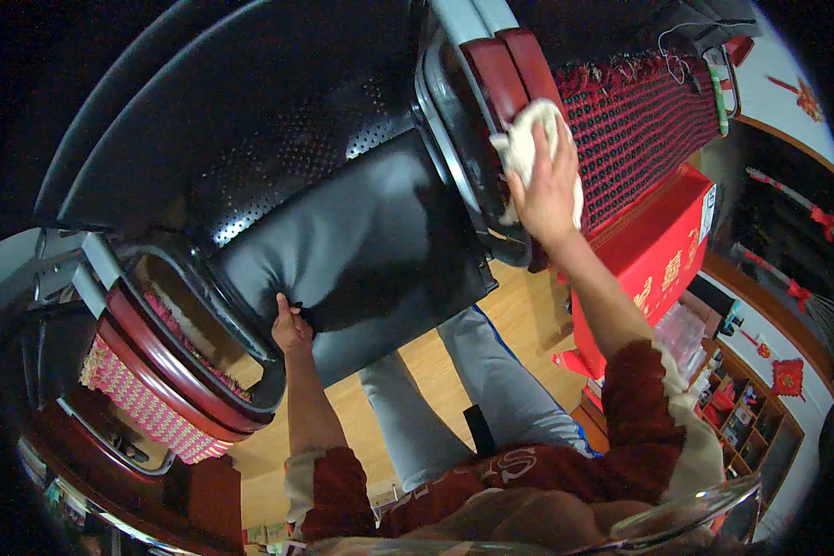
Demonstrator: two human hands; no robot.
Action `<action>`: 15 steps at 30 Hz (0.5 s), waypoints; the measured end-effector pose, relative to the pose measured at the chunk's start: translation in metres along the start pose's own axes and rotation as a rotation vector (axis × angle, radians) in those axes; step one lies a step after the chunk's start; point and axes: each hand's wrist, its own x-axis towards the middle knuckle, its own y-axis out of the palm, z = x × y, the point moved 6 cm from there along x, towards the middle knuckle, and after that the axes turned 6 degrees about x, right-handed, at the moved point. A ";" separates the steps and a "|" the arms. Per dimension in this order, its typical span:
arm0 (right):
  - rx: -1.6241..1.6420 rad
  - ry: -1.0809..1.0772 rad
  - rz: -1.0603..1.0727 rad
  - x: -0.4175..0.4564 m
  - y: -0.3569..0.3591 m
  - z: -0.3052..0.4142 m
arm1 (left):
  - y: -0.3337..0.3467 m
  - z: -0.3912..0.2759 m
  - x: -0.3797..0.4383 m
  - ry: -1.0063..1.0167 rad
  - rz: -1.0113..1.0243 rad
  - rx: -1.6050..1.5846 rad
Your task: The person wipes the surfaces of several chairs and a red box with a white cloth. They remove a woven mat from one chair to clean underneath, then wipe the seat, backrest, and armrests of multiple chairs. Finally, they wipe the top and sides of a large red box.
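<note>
A black padded chair [382, 229] with a perforated backrest [285, 149] stands before me. My right hand [549, 187] lies over a whitish cloth [528, 142] and presses it onto the chair's right armrest [504, 73], which has dark red glossy wood over a metal frame. My left hand [292, 326] leans on the left part of the seat, and the black cover creases around it. Its fingers look partly curled and some are hidden. The left armrest [187, 368], also of dark red wood, curves beside that hand.
A large red box [643, 257] with gold markings stands right of the chair, near a red-and-black woven cover [639, 118]. At left is a pink woven cover [156, 403] by a dark wooden furniture piece [208, 493]. My legs [500, 375] are below the seat; shelves [743, 424] stand lower right.
</note>
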 end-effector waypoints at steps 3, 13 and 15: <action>-0.066 -0.070 -0.092 0.070 0.011 0.008 | 0.008 0.000 -0.001 -0.027 0.036 -0.016; 0.136 -0.220 -0.212 0.154 0.023 -0.010 | 0.012 -0.001 -0.001 0.010 0.018 -0.001; 0.124 -0.080 -0.304 0.100 0.011 -0.033 | 0.007 0.001 -0.002 0.008 0.009 0.002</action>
